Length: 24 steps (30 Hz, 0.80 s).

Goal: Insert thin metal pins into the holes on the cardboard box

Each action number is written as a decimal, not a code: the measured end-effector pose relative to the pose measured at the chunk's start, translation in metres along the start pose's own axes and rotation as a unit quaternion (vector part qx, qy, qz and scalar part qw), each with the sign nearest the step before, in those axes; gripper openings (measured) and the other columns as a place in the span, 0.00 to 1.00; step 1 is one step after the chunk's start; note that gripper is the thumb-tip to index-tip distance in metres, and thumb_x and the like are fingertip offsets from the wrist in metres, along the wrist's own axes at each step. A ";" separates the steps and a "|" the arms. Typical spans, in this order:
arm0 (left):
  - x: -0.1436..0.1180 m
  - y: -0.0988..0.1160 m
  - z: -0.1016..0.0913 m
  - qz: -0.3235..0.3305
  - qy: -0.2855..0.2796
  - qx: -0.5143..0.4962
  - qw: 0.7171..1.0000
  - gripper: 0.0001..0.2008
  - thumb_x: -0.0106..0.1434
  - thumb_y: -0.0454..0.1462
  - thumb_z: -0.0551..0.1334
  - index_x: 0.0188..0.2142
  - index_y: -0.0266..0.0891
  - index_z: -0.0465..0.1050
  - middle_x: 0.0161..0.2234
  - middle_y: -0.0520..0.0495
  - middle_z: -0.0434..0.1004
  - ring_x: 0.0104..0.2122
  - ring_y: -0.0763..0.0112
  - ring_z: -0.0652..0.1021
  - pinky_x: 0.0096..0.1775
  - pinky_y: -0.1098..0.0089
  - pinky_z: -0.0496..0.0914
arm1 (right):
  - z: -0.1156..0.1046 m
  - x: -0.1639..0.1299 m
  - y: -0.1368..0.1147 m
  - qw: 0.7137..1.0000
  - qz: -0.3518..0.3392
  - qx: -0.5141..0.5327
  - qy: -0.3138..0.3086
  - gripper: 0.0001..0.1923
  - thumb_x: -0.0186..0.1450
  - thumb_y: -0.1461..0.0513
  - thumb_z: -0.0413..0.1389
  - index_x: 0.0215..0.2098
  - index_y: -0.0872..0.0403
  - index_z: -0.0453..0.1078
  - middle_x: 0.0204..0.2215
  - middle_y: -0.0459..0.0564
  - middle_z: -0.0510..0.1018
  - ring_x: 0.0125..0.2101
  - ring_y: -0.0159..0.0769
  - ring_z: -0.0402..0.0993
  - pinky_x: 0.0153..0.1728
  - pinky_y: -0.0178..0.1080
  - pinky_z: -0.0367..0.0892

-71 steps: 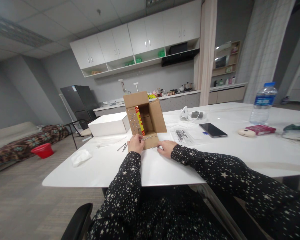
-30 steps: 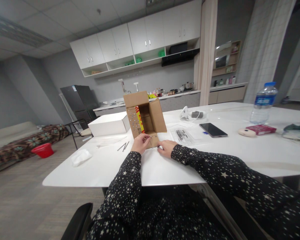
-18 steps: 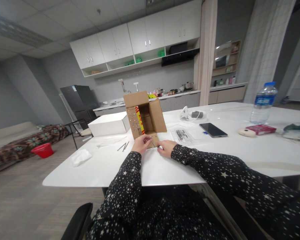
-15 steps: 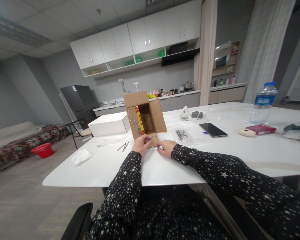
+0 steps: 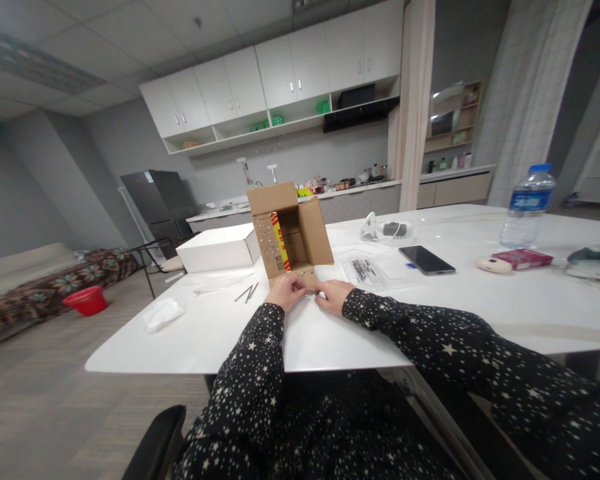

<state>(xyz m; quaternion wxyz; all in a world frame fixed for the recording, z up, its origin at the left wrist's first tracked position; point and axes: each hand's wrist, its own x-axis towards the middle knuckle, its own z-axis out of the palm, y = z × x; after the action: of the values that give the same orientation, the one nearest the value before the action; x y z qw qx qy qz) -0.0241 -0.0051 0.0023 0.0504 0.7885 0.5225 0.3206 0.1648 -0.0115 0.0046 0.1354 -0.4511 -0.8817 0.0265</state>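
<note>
An open cardboard box (image 5: 314, 233) stands on the white table with its opening toward me. Yellow-and-red tape runs down its left edge, and several small shiny dots dot the left flap. At the near flap, my left hand (image 5: 287, 292) is closed, thumb and fingers pinched together; whatever is between them is too small to make out. My right hand (image 5: 333, 295) has its fingers curled at the right corner of that same flap, its side resting on the table. Both hands' fingertips are close together and partly hide the flap.
Left of the box are a white box (image 5: 217, 248), metal nails or screws (image 5: 249, 293) and a crumpled tissue (image 5: 163, 315). To the right lie a clear plastic bag (image 5: 375, 272), a phone (image 5: 427, 259), a red pack (image 5: 523, 259) and a water bottle (image 5: 525, 207).
My left hand has shifted slightly right and down along the near flap, its fingertips now closer to my right hand. The right hand and the box look unmoved.
</note>
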 end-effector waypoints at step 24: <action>0.001 -0.006 -0.001 -0.039 0.059 0.079 0.994 0.07 0.53 0.34 0.58 0.33 0.40 0.72 0.30 0.51 0.74 0.32 0.71 0.73 0.37 0.71 0.67 | 0.002 0.002 0.001 1.000 -0.017 -0.008 0.004 0.18 0.61 0.56 0.46 0.44 0.48 0.72 0.38 0.52 0.78 0.39 0.43 0.74 0.35 0.39 0.65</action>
<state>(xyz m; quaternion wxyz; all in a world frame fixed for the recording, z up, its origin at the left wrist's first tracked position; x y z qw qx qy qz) -0.0294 -0.0021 0.0014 -0.0303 0.7489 0.5785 0.3217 0.1638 -0.0096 0.0032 0.1355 -0.4369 -0.8891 0.0156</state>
